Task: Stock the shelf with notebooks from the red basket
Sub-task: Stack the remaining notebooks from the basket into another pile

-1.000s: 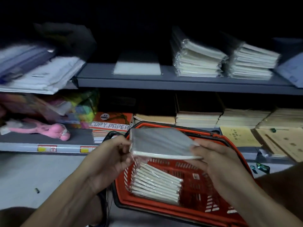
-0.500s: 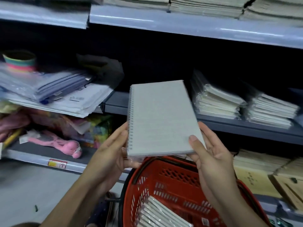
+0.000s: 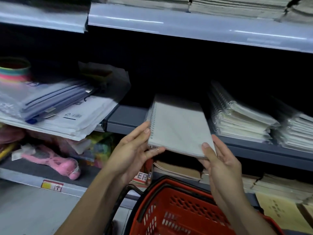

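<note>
Now the step in hand looks to be the placing itself: a pale grey spiral-bound notebook in clear wrap (image 3: 179, 126) is held between both hands at the front lip of the dark grey metal shelf (image 3: 128, 118), its far end already over the shelf board, its near end in the grip and hanging out past the edge; the left hand (image 3: 133, 150) holds the near corner on the coil side, fingers laid fairly straight along the wire spine and thumb tucked under the near edge, so a light pinch rather than a fist; the right hand (image 3: 220, 160) pinches the opposite near corner, thumb flat on the cover and the fingers spread beneath and beside it. Just beyond the right-hand grip stands a stack of wrapped spiral notebooks (image 3: 237, 116), close beside the held one but whether touching it I cannot tell; below both wrists sits the red plastic basket with black handles (image 3: 177, 209), its contents out of view from here. By my judgement the next move calls for a push forward away from the grip, keeping the notebook level and square to the neighbouring stack, then letting the thumbs go; a reach back down to the basket should follow.
</note>
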